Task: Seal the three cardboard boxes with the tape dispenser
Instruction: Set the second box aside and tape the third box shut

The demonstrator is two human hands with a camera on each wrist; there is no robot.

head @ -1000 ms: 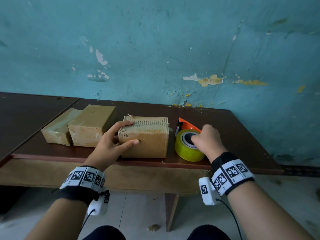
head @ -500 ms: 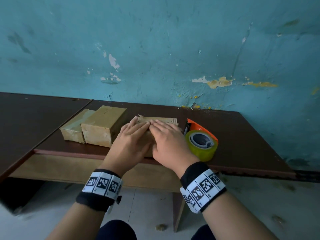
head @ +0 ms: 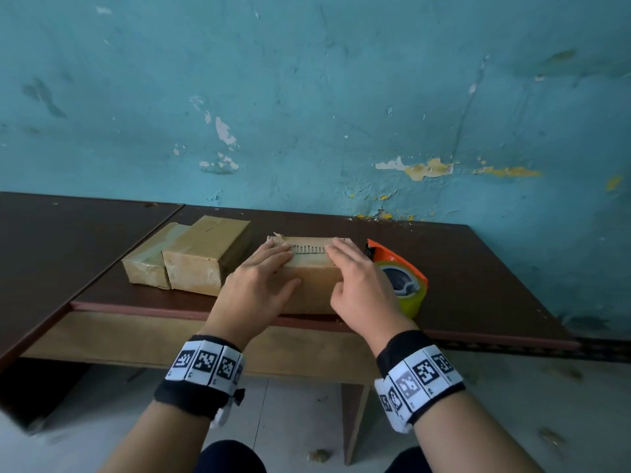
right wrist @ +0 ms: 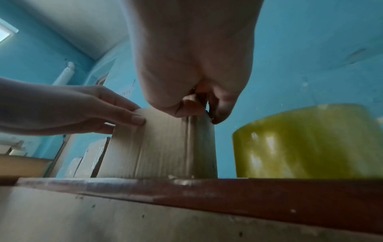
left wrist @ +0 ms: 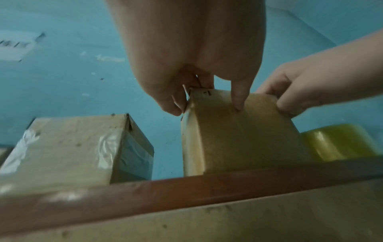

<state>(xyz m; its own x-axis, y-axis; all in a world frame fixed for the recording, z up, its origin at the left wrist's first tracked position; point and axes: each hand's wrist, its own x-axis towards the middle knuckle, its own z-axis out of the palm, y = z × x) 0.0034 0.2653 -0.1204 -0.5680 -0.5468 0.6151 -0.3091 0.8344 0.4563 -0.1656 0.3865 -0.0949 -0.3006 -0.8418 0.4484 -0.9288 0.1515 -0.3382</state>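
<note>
Third cardboard box (head: 312, 288) stands near the table's front edge, its ragged top flap showing between my hands. My left hand (head: 263, 278) lies over its left end and my right hand (head: 358, 281) over its right end. Fingers rest on top and thumbs press the front face. In the left wrist view my left hand (left wrist: 207, 104) clasps the box (left wrist: 238, 134) at its top left corner. My right hand (right wrist: 203, 113) clasps the top right corner of the box (right wrist: 161, 147). The orange tape dispenser (head: 392, 257) with its yellow-green roll (right wrist: 311, 142) sits just right of the box, untouched.
Two taped boxes, a low one (head: 145, 268) and a taller one (head: 205, 257), lie side by side left of my hands. The dark table (head: 478, 268) backs onto a peeling blue wall. A second tabletop (head: 51, 250) adjoins on the left.
My right hand left the tape dispenser and came onto the box beside my left hand. Since then both hands have slid apart toward the box's ends.
</note>
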